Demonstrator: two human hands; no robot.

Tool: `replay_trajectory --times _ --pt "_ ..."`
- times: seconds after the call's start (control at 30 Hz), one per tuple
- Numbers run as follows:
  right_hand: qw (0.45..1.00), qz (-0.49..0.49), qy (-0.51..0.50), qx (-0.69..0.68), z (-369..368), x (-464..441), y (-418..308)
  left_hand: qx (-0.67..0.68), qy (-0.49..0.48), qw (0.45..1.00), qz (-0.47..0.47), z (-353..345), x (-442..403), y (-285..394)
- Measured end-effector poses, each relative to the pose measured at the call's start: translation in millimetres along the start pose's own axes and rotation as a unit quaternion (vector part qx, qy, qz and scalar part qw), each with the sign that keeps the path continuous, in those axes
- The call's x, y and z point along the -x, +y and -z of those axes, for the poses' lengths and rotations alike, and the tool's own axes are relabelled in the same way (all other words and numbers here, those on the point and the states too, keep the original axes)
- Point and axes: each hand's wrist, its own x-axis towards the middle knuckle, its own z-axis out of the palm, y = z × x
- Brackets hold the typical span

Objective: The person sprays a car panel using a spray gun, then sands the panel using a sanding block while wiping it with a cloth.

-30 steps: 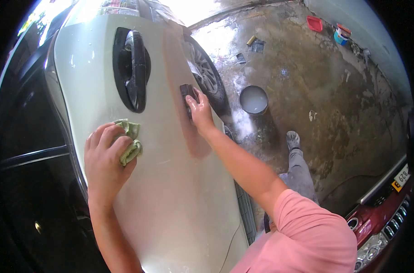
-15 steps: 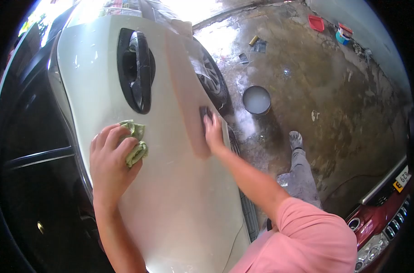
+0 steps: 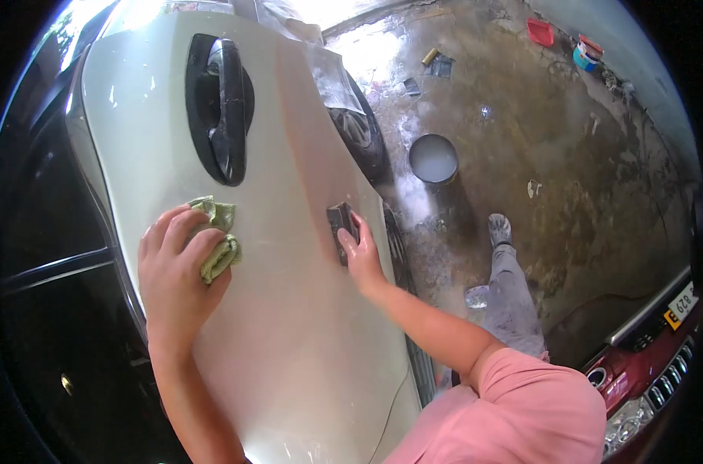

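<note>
A pale car door panel (image 3: 290, 332) fills the middle, with a reddish-brown patch (image 3: 309, 166) down its right part. My left hand (image 3: 177, 259) is closed on a crumpled green cloth (image 3: 221, 259) resting on the panel, below the black door handle (image 3: 230, 116). Against the lower end of the patch, my right hand (image 3: 363, 251) holds a dark block (image 3: 338, 228) flat on the surface. The fingers of my right hand wrap the block's right side.
On the wet floor stand a bucket of cloudy water (image 3: 433, 159), a red tray (image 3: 540, 32) and a small blue tub (image 3: 586, 56). A wheel (image 3: 357, 127) is beyond the panel. A red car (image 3: 638, 371) stands at the lower right.
My right hand and the block first moved down and right, then further down and slightly left along the patch. My left hand keeps its place on the panel with the cloth.
</note>
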Motion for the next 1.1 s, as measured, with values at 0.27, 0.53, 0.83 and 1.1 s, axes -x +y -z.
replay_trajectory --times 0.27,0.53,0.83,1.1 --pt "0.998 0.005 0.010 0.067 2 -80 -12 -0.010 -0.005 1.000 -0.002 0 1 2" --pt "0.979 0.168 0.021 0.115 -5 -63 -3 -0.014 -0.020 1.000 0.015 -2 -1 3" --pt "0.963 0.217 -0.002 0.159 -4 4 -17 -0.028 -0.030 0.999 0.019 -3 -1 2" --pt "0.960 0.238 0.058 0.137 -13 -135 18 -0.030 -0.024 0.999 0.015 -1 -2 4"
